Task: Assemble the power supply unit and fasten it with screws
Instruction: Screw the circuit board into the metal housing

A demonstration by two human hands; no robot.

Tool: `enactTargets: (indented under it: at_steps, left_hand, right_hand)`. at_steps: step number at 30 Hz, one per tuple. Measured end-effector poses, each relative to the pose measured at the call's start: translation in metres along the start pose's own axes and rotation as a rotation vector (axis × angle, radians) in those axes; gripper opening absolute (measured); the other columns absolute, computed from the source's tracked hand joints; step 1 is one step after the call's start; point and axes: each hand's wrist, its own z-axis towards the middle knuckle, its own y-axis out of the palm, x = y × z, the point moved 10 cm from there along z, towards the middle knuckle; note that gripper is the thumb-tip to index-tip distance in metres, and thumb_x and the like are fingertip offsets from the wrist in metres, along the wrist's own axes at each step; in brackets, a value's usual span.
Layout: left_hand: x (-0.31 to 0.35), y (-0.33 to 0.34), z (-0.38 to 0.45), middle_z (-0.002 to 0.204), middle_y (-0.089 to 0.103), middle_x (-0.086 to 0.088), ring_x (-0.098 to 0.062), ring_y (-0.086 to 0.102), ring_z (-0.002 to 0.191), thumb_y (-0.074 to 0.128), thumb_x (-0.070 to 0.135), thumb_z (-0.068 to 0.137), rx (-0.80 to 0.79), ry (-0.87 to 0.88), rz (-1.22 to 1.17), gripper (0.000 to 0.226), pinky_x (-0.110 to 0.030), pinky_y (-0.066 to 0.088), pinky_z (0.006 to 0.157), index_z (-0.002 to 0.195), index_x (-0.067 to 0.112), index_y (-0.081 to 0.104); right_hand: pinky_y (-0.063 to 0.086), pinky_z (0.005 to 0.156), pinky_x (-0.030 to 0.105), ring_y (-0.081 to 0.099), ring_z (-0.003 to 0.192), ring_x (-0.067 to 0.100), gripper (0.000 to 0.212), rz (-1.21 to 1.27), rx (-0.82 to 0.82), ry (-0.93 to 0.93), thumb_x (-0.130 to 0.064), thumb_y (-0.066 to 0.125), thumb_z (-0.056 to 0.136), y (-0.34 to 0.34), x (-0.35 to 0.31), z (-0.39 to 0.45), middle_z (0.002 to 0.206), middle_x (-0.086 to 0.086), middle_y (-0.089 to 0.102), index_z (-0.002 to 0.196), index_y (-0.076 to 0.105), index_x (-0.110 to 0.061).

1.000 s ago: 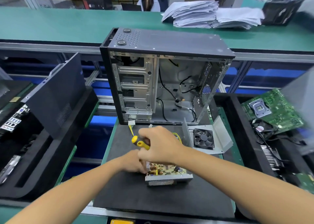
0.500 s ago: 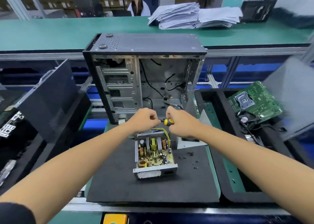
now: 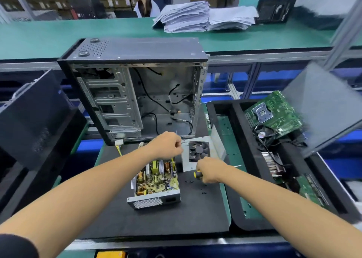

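The open power supply unit (image 3: pixel 154 181) lies on the black mat (image 3: pixel 156 220), its circuit board facing up and its mesh end toward me. My left hand (image 3: pixel 168 145) is curled over its far end, where the yellow cables (image 3: pixel 172 160) come out; it seems to grip them. The unit's metal cover with the fan (image 3: pixel 199 151) lies just right of it. In front of that cover, my right hand (image 3: pixel 210 172) holds a screwdriver (image 3: pixel 197 174) by its yellow and black handle. A few small black screws (image 3: pixel 203 192) are scattered on the mat nearby.
An open computer case (image 3: pixel 137 93) stands behind the mat. To the right, a black tray (image 3: pixel 239 159) holds a green motherboard (image 3: pixel 274 112) and other parts. On the left a black side panel (image 3: pixel 35 116) leans in another tray. Paper stacks (image 3: pixel 195 16) lie on the far green bench.
My right hand has carried the screwdriver away from my left hand, back and to the right, to the front of the fan cover. My left hand stays at the unit's far end.
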Motion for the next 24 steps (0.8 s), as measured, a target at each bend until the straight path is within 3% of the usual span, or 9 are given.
enactTargets:
  at_steps: [3, 6, 10, 12, 15, 19, 24]
  left_hand:
    - [-0.002, 0.001, 0.001, 0.076, 0.065, -0.01, -0.012, 0.047, 0.057, 0.058, 0.018, 0.09, 0.013, -0.015, -0.006, 0.022, -0.029, 0.039, 0.058, 0.076, 0.002, 0.063]
    - [-0.009, 0.005, 0.003, 0.078, 0.067, -0.01, -0.014, 0.049, 0.059, 0.058, 0.019, 0.089, 0.016, -0.039, -0.02, 0.022, -0.029, 0.041, 0.058, 0.076, 0.003, 0.063]
    - [-0.014, 0.009, 0.004, 0.075, 0.067, -0.008, -0.01, 0.048, 0.055, 0.058, 0.019, 0.088, 0.016, -0.051, -0.039, 0.021, -0.024, 0.038, 0.053, 0.072, 0.005, 0.062]
    - [-0.016, 0.009, 0.003, 0.074, 0.066, -0.005, -0.011, 0.049, 0.057, 0.058, 0.018, 0.087, 0.014, -0.054, -0.052, 0.021, -0.025, 0.039, 0.054, 0.071, 0.006, 0.062]
    - [-0.019, 0.008, 0.003, 0.071, 0.062, 0.001, -0.013, 0.052, 0.062, 0.059, 0.019, 0.088, 0.012, -0.056, -0.06, 0.021, -0.029, 0.043, 0.061, 0.073, 0.004, 0.063]
    - [-0.027, 0.003, 0.001, 0.071, 0.061, 0.005, -0.012, 0.051, 0.06, 0.059, 0.019, 0.089, 0.024, -0.08, -0.084, 0.022, -0.028, 0.043, 0.06, 0.078, 0.001, 0.065]
    - [-0.035, -0.009, -0.002, 0.075, 0.064, 0.007, -0.007, 0.056, 0.067, 0.063, 0.016, 0.087, 0.012, -0.057, -0.152, 0.011, -0.024, 0.045, 0.064, 0.077, 0.011, 0.066]
  right_hand:
    - [0.037, 0.059, 0.026, 0.048, 0.073, 0.028, 0.033, -0.061, -0.025, -0.047, -0.01, 0.062, 0.079, 0.008, -0.005, 0.004, 0.073, 0.006, 0.049, 0.059, 0.037, -0.019]
    - [0.029, 0.047, 0.023, 0.047, 0.071, 0.027, 0.033, -0.122, -0.07, -0.101, -0.013, 0.066, 0.077, 0.02, -0.012, 0.008, 0.063, 0.0, 0.044, 0.058, 0.038, -0.017]
    - [0.033, 0.051, 0.024, 0.048, 0.07, 0.026, 0.035, -0.162, -0.066, -0.139, -0.012, 0.067, 0.073, 0.028, -0.018, 0.014, 0.061, -0.003, 0.041, 0.058, 0.037, -0.017]
    - [0.036, 0.054, 0.025, 0.052, 0.073, 0.028, 0.03, -0.162, -0.047, -0.143, -0.01, 0.063, 0.077, 0.027, -0.019, 0.017, 0.067, 0.0, 0.047, 0.061, 0.038, -0.017]
    - [0.038, 0.059, 0.029, 0.059, 0.085, 0.033, 0.014, -0.176, -0.051, -0.151, -0.006, 0.053, 0.082, 0.027, -0.022, 0.018, 0.092, 0.011, 0.063, 0.075, 0.044, -0.014]
    - [0.034, 0.05, 0.026, 0.046, 0.072, 0.028, 0.028, -0.127, -0.137, -0.138, -0.009, 0.059, 0.079, 0.018, -0.019, 0.017, 0.068, 0.004, 0.048, 0.062, 0.038, -0.015]
    - [0.035, 0.052, 0.024, 0.044, 0.054, 0.022, 0.03, 0.232, -0.091, -0.176, -0.012, 0.064, 0.076, -0.067, -0.026, 0.002, 0.055, 0.003, 0.048, 0.053, 0.044, -0.014]
